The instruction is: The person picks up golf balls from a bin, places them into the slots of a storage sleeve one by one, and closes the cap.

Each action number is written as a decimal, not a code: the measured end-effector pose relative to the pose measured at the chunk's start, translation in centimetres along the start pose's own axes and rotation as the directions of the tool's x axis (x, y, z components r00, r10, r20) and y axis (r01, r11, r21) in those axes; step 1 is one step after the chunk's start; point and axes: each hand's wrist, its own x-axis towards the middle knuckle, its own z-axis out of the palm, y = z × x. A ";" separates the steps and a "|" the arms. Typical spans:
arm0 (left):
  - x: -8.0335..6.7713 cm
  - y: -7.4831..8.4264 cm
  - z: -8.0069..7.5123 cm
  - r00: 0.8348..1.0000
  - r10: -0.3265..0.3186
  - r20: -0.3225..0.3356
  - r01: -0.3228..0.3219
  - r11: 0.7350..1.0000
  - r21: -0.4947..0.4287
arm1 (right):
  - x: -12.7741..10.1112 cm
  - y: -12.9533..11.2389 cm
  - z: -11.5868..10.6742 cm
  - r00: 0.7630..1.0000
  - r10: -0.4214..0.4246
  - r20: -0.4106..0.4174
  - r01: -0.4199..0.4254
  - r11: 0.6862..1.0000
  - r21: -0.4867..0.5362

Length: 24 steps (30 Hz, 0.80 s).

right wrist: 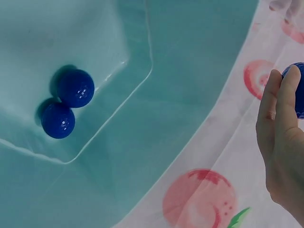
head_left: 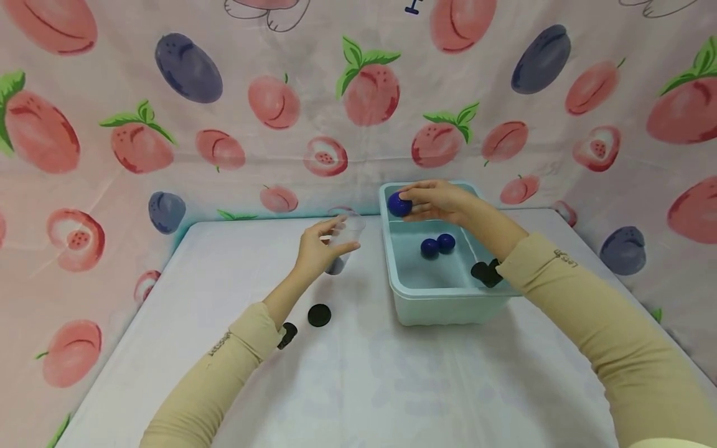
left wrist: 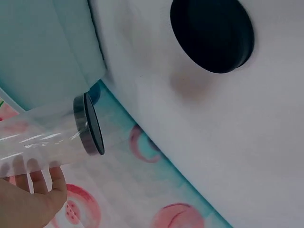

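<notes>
My left hand (head_left: 315,251) grips a clear plastic jar (head_left: 350,230) with a black base, tilted above the table. In the left wrist view the jar (left wrist: 42,135) lies across my curled fingers, its black end (left wrist: 89,124) pointing away from them. Over the far left part of the light-blue bin (head_left: 442,292), my right hand (head_left: 439,200) pinches a dark blue ball (head_left: 400,204) in its fingertips. Two more blue balls (right wrist: 76,89) lie side by side on the bin's floor.
A round black lid (head_left: 319,315) lies on the white table (head_left: 358,386), near the left wrist. The bin stands right of centre, close to the fruit-print cloth (head_left: 370,143) hanging behind the table.
</notes>
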 end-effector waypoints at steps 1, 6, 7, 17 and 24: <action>0.0 0.1 0.1 1.000 0.008 -0.001 -0.008 1.000 0.015 | -0.1 -0.1 0.2 1.000 0.002 0.007 -0.002 1.000 -0.004; 0.1 0.7 0.3 0.999 0.053 -0.009 -0.053 0.996 0.065 | -0.3 -0.3 0.9 1.000 0.006 0.021 -0.006 1.000 0.007; 0.2 0.8 0.3 0.998 0.063 -0.009 -0.062 0.996 0.068 | -0.4 -0.3 1.0 1.000 0.001 0.025 -0.001 1.000 0.006; -0.1 1.4 0.3 0.996 0.090 0.017 -0.091 0.995 0.051 | -0.1 -0.3 2.3 0.999 0.009 0.039 -0.007 0.998 -0.059; 0.0 1.7 0.4 0.997 0.071 0.043 -0.073 0.996 0.045 | -0.1 -0.2 3.1 1.000 0.015 0.021 -0.013 0.997 -0.072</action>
